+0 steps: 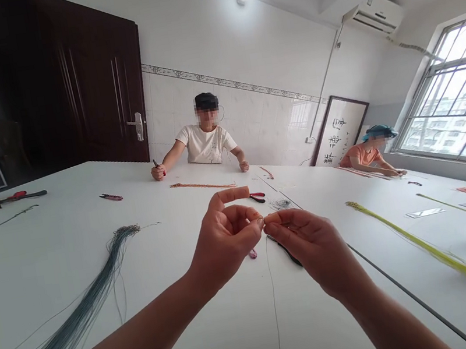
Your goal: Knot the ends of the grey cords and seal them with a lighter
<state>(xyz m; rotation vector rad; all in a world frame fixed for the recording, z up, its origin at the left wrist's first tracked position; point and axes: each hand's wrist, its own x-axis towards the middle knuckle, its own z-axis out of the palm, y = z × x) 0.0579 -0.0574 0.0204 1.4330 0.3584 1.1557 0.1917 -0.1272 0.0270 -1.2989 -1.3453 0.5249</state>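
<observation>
A thin strand (274, 303) hangs above the white counter (225, 347), its upper end pinched between the touching fingertips of the left hand (226, 243) and right hand (318, 249). Left of them lies a grey-blue bundle of strands (97, 293); beyond the hands, a red-and-black tool (257, 198), then a seated person in a white shirt (209, 143).

This is a small handcraft workshop. Co-workers in a white shirt (206, 143) and an orange shirt (363, 156) sit round a big white table (187, 335) with a blue-grey bundle (86, 307) and a yellow bundle (426, 249), thread or wire, too fine to tell, and hand tools (112, 198). Behind stand a tiled wall (259, 117) and a barred window (462, 85).
</observation>
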